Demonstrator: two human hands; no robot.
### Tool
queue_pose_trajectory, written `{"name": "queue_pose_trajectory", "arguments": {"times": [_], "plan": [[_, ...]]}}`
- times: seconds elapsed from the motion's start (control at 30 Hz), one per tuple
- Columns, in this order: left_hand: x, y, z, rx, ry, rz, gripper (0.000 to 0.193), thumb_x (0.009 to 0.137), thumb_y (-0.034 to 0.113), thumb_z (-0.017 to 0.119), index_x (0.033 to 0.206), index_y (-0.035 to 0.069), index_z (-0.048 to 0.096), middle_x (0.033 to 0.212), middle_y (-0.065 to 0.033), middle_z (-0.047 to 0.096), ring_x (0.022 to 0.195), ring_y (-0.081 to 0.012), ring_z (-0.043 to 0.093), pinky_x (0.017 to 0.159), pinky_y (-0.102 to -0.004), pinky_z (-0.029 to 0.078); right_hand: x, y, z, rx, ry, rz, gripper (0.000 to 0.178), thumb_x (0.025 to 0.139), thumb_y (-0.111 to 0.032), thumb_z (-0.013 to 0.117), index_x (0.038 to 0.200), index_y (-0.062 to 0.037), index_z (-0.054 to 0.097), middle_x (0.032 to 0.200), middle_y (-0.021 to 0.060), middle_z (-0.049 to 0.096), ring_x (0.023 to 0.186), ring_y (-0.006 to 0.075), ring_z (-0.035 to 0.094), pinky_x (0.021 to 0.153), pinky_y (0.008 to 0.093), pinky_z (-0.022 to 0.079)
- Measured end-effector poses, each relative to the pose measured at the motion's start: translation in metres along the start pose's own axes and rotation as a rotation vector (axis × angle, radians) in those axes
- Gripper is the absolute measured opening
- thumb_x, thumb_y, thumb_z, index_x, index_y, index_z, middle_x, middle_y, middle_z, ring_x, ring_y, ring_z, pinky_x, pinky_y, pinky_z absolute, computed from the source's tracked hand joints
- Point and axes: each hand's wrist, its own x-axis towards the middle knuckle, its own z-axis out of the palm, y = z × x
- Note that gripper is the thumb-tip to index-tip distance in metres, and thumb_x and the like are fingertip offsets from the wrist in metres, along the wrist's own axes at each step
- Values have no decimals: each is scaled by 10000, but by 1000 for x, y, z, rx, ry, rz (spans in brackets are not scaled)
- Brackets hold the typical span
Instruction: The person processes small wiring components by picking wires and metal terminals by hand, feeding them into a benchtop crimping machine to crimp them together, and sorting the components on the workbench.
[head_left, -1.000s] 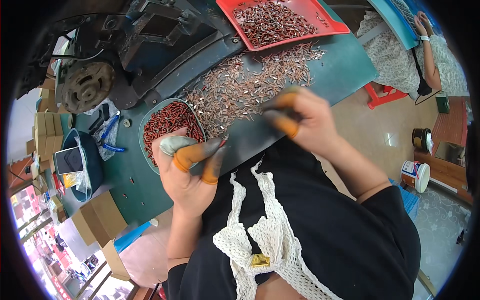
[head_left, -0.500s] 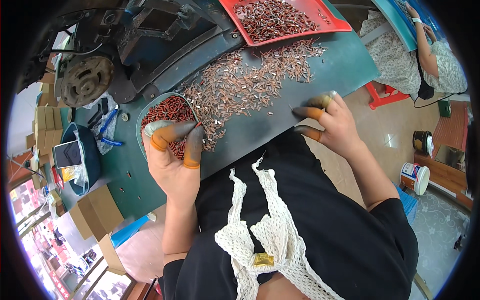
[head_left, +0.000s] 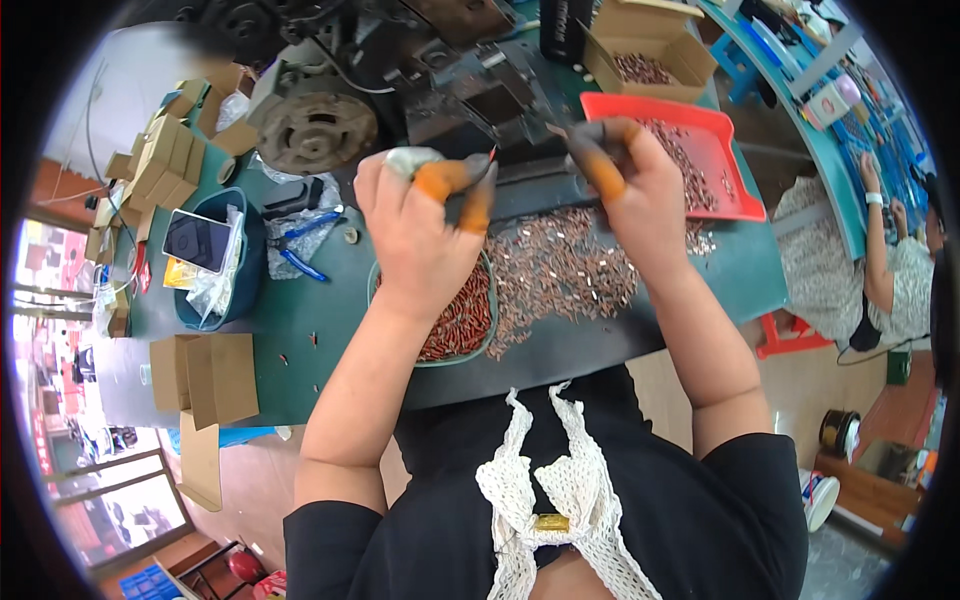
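Both hands are raised in front of the dark metal machine (head_left: 500, 100), with orange and grey finger cots on their fingers. My left hand (head_left: 425, 205) pinches a small red piece (head_left: 492, 153) between thumb and forefinger. To the right, my right hand (head_left: 640, 185) holds a thin copper-coloured piece (head_left: 556, 130) at its fingertips, which are slightly blurred. Below my left hand stands a green-rimmed bin (head_left: 493, 335) full of small red-brown parts (head_left: 455, 325). Beside it, a loose spread of small copper and silver parts (head_left: 560, 275) lies on the table.
A red tray (head_left: 735, 180) of similar parts sits at the right, with a cardboard box (head_left: 690, 65) behind it. To the left are blue-handled pliers (head_left: 305, 262), a dark bucket (head_left: 250, 270) and an open carton (head_left: 225, 380). Another person (head_left: 850, 230) works at the far right.
Both hands have moved forward and up, from the bin and the table edge to the machine. The view has shifted, showing more of the machine and the far side.
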Motion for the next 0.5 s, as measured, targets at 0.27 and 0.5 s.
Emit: {"name": "queue_pose_trajectory", "arguments": {"times": [0.27,0.5], "plan": [[37,-34,39,136,153,193,294,596,109,798,811,121,598,896,-50,567,883,-269,528,789,-408,380,70,4,39,73,22,-39,183,858,-125,684,1007,-29,641,807,-20,648,696,17,562,616,166,440],[46,-46,52,202,203,247,304,591,153,782,822,130,585,910,-36,564,896,-258,523,798,-406,369,82,12,45,20,66,-77,243,767,-154,732,928,6,646,798,73,642,666,127,580,618,273,474]]}}
